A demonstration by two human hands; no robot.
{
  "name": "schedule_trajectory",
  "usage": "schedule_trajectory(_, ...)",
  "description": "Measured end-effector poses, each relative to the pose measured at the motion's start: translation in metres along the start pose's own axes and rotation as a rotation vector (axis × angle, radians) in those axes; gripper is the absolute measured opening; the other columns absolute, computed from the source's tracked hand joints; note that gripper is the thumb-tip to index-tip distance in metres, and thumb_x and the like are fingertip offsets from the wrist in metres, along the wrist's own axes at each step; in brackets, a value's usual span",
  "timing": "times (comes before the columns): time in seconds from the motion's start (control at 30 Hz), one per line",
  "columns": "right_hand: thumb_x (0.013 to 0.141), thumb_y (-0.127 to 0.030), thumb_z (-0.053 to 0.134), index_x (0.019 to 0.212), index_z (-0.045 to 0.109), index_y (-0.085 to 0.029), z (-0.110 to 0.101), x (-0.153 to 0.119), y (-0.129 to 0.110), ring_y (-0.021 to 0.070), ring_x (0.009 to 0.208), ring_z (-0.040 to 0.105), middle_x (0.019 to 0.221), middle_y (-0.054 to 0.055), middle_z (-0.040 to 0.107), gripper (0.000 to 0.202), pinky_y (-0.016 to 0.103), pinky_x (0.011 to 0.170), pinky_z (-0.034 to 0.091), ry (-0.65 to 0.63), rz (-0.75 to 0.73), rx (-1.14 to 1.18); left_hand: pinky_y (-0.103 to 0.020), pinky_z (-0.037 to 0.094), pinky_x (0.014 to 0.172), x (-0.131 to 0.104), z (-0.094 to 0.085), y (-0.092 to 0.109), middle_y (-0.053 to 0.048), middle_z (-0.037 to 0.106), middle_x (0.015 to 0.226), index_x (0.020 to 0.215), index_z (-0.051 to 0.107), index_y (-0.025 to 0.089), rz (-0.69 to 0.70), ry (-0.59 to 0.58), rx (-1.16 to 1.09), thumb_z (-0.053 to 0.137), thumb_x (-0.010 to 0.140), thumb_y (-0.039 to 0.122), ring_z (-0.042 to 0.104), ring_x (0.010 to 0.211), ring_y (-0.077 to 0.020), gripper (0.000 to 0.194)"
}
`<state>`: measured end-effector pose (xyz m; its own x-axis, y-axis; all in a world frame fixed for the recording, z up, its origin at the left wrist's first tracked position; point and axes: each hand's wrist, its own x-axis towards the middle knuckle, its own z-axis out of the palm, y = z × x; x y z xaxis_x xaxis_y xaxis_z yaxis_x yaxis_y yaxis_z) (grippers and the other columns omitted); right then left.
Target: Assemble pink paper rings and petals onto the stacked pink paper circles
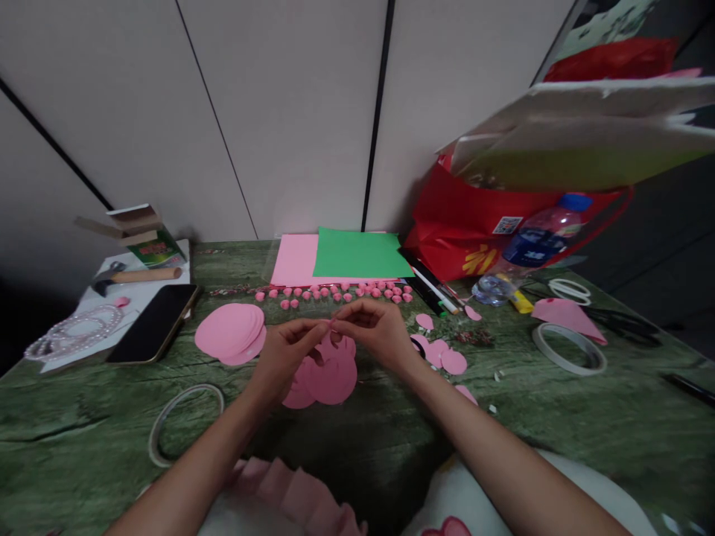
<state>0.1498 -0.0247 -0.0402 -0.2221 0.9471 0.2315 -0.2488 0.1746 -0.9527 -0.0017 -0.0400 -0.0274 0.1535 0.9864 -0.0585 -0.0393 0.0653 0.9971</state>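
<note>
My left hand (290,346) and my right hand (375,327) meet at the middle of the table, both closed in a pinch. Between their fingertips is a small piece of pink paper (328,325), mostly hidden by the fingers. Below them lie cut pink paper pieces (334,378), overlapping one another. A stack of pink paper circles (229,331) is to the left of my left hand. Behind my hands stand rows of small rolled pink paper roses (318,294). Loose pink paper circles (453,362) are scattered to the right of my right hand.
Green paper (360,254) and pink paper (294,260) lie at the back. Tape rolls (159,426) (570,365) flank my arms. At left are a phone (152,324), hammer (145,275) and bead string (72,335); at right, a red bag (447,216), bottle (530,242) and scissors (570,290).
</note>
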Motion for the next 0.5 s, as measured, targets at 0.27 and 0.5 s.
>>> schedule_trajectory(0.27, 0.060, -0.034, 0.072, 0.065, 0.058, -0.017, 0.0012, -0.0007, -0.0024, 0.0116, 0.053, 0.059, 0.055, -0.001, 0.060, 0.023, 0.027, 0.055, 0.049, -0.020, -0.002, -0.017, -0.021, 0.042, 0.045, 0.0001, -0.0003, -0.0010, -0.004, 0.065, 0.065, 0.073, 0.068, 0.013, 0.016, -0.034, 0.004, 0.062, 0.070, 0.028, 0.054, 0.053, -0.0107, 0.016)
schedule_trajectory(0.5, 0.063, -0.033, 0.070, 0.073, 0.062, -0.018, 0.0020, -0.0006, -0.0028, 0.0129, 0.057, 0.061, 0.060, 0.000, 0.063, 0.020, 0.030, 0.060, 0.051, -0.035, -0.005, -0.024, -0.021, 0.042, 0.046, 0.0005, -0.0019, -0.0025, -0.003, 0.063, 0.062, 0.069, 0.068, 0.014, 0.015, -0.001, 0.003, 0.064, 0.069, 0.028, 0.053, 0.051, -0.0099, 0.015)
